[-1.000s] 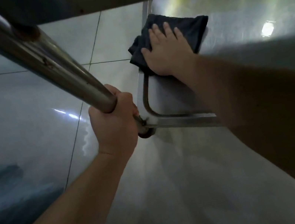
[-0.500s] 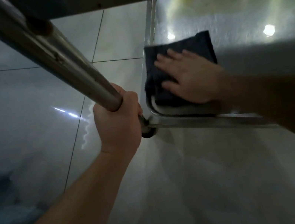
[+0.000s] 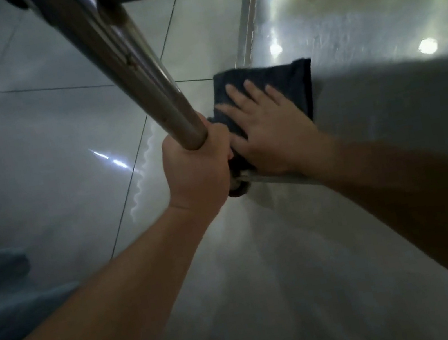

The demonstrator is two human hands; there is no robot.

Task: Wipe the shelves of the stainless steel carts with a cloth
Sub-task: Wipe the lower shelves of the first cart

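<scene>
You had your right hand [image 3: 270,132] flat on the dark cloth [image 3: 270,84], fingers straight, at the near left corner of the bottom shelf [image 3: 356,29]. Your left hand [image 3: 196,171] was clamped round the cart's post [image 3: 122,68]. Firm, even pressure along the raised rim would have served best there; open shelf lay to the right and far side.

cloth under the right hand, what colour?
Dark navy, nearly black, plain cloth; the head view, the only one, shows it.
</scene>
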